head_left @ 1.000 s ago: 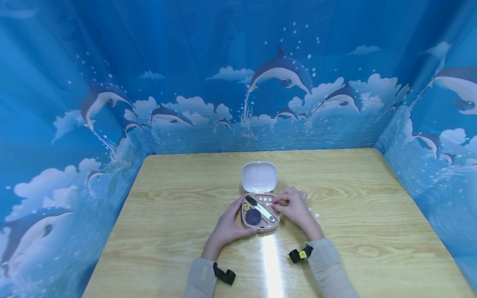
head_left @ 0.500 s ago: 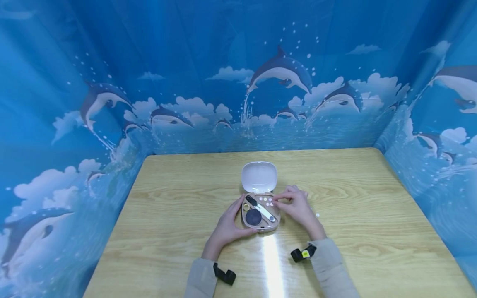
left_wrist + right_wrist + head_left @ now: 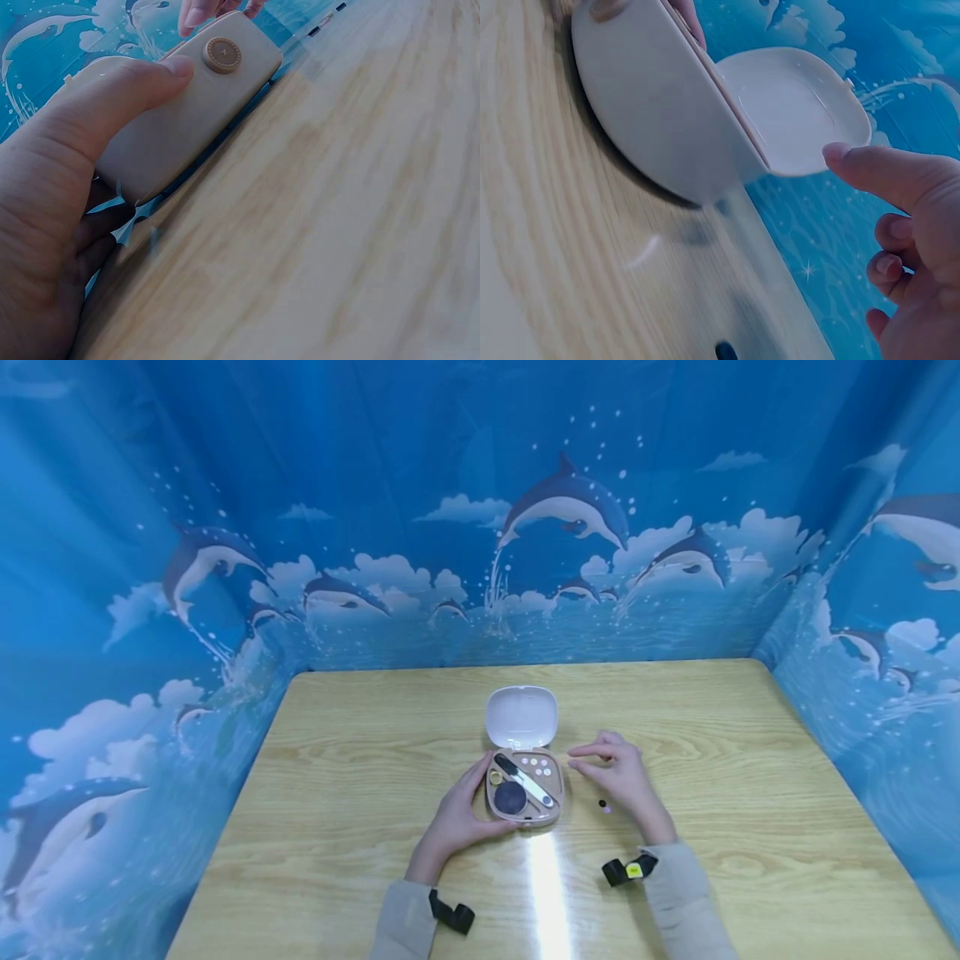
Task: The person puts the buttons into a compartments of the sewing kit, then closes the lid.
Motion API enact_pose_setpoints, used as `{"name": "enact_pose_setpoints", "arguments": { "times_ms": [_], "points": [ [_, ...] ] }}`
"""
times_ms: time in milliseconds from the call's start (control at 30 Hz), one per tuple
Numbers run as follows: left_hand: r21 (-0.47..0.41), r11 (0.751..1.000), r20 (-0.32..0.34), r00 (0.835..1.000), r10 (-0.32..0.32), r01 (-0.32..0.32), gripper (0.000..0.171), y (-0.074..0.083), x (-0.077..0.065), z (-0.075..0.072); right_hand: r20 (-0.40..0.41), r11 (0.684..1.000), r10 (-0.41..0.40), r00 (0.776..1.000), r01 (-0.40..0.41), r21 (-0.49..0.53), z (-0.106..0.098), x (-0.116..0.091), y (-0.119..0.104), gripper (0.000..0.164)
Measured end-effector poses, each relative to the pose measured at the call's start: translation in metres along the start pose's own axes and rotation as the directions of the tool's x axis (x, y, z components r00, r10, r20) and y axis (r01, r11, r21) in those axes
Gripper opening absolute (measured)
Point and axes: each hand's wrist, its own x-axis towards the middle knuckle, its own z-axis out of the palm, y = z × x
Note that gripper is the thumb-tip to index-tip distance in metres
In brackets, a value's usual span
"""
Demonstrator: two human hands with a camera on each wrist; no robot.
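1. Blue dolphin-print curtains (image 3: 420, 460) wrap round the wood-look worktop (image 3: 360, 718), and you've got a bright strip of glare (image 3: 546, 893) on the near side.
2. Your beige case (image 3: 543, 821) sits flat at about the middle, its lid (image 3: 522, 717) laid back on the far side. Makes sense to me: the compartments face you and the lid doesn't block either hand.
3. Your left hand (image 3: 459, 814) grips the case's left side, thumb across the front wall near the round clasp (image 3: 223, 54), fingers round the other way. I'd guess that's to brace it, since a little box like that probably skates about.
4. Your right hand (image 3: 618, 772) hovers just right of the case, not touching it. Thumb and index finger are a narrow gap apart, and I can't see anything between them. Looks like a good shape for tiny stuff, tbh.
5. Inside, a white-and-black tool (image 3: 534, 787) lies diagonally, presumably because its slot runs that way. Pale discs (image 3: 534, 762) sit to its right, five that I can count, with a gold ring (image 3: 495, 776) and dark round piece (image 3: 510, 797) to its left.
6. One dark bit (image 3: 602, 803) and one purplish bit (image 3: 607, 810) lie beside your right wrist, handy for that side. Too small to identify.
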Motion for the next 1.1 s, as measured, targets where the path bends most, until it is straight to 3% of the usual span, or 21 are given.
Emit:
{"name": "enact_pose_setpoints", "arguments": {
  "times_ms": [800,1100],
  "points": [
    [-0.013,1.000,0.005,1.000,-0.001,0.001,0.122,0.000,0.001,-0.001,-0.148,0.994,0.078,0.986,-0.089,-0.065,-0.045,-0.024,0.053,0.021],
    [-0.002,1.000,0.006,1.000,-0.003,0.003,0.121,0.000,0.000,0.000,-0.117,0.992,0.076,0.990,-0.087,-0.093,-0.048,-0.033,0.069,0.022]
  ]
}}
